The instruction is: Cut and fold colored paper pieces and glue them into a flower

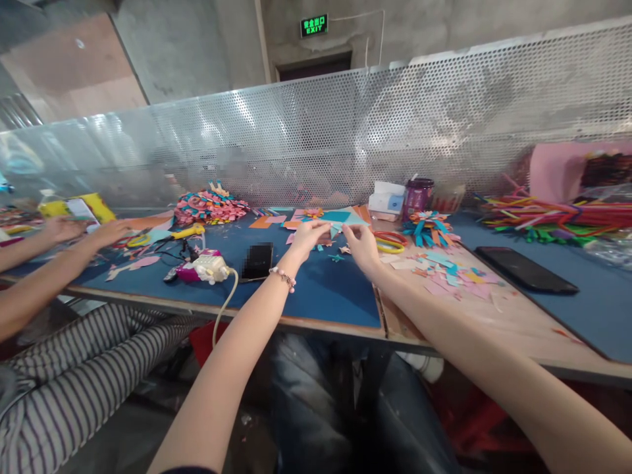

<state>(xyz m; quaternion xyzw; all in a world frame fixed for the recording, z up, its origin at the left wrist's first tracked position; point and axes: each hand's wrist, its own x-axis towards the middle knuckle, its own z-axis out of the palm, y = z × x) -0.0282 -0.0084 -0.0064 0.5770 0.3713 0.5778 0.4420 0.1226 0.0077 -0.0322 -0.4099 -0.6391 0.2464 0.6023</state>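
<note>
My left hand point(310, 238) and my right hand point(363, 245) meet over the blue mat point(320, 299), each with fingertips pinched on a small teal paper piece point(336, 229). Fingers cover part of its outline, so its full shape is unclear. Just below lies a small teal star-like cutout point(336, 258), with paper bits around it. Behind my fingers are a teal paper sheet point(345, 216) and an orange paper flower point(313, 213). To the right of my right hand rest scissors with red and yellow handles point(390, 242).
A paper-flower cluster point(429, 228), purple cup point(419, 197), tissue pack point(386, 200) and paper scraps point(454, 271) lie right. Farther right are a black phone point(526, 268) and pipe cleaners point(548, 214). Left are another phone point(257, 261), a power strip point(202, 266) and a co-worker's hands point(108, 234).
</note>
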